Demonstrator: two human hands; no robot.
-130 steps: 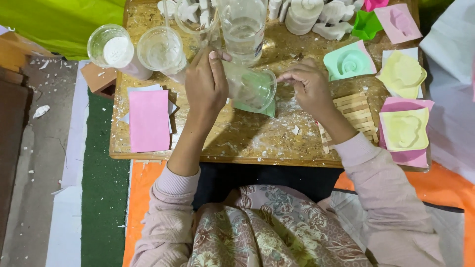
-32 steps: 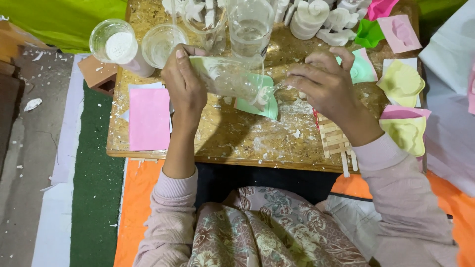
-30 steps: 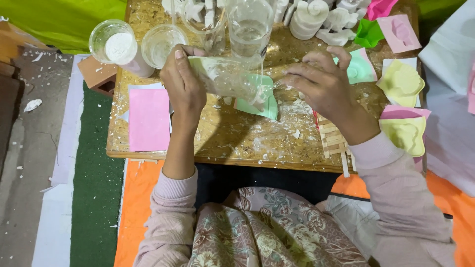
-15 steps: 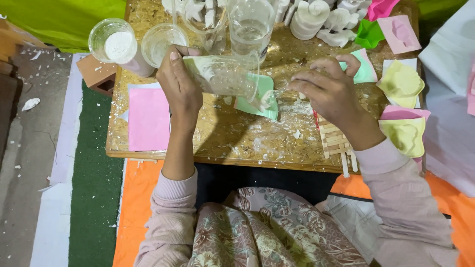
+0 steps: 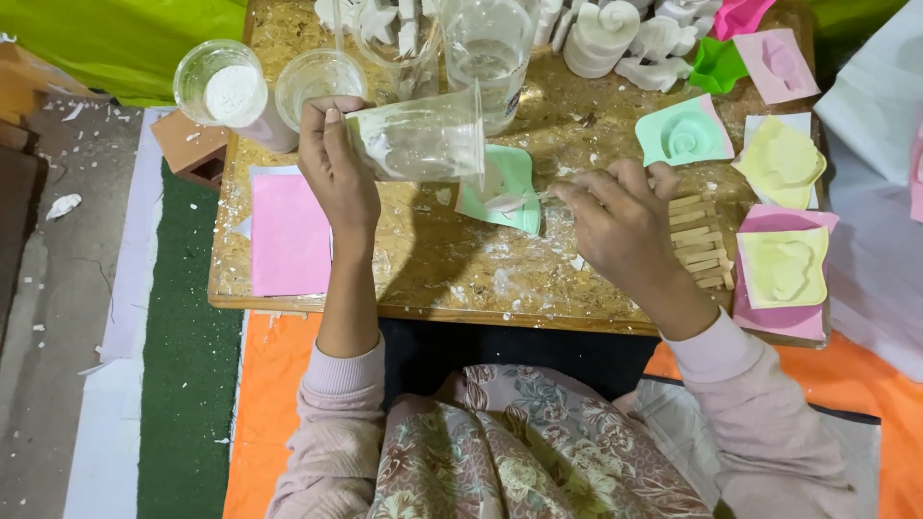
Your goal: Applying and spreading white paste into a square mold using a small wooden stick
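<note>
My left hand (image 5: 336, 173) grips a clear plastic cup (image 5: 423, 136) by its base, tipped on its side with the mouth pointing right over a mint green mould (image 5: 505, 187) on the wooden table (image 5: 404, 279). White residue coats the cup's inside. My right hand (image 5: 620, 226) pinches a thin stick (image 5: 519, 199) whose white-coated tip reaches to the cup's rim above the green mould.
A pink sheet (image 5: 288, 234) lies at the left. Two cups (image 5: 226, 91) stand at the back left, one with white powder, beside a clear jar (image 5: 486, 53). White cast figures (image 5: 615, 34), coloured moulds (image 5: 685, 135) and wooden sticks (image 5: 702, 240) fill the right side.
The cup has gone from lying low over the green mould to lifted and tipped sideways. My right hand moved in and now holds the stick at the cup's mouth.
</note>
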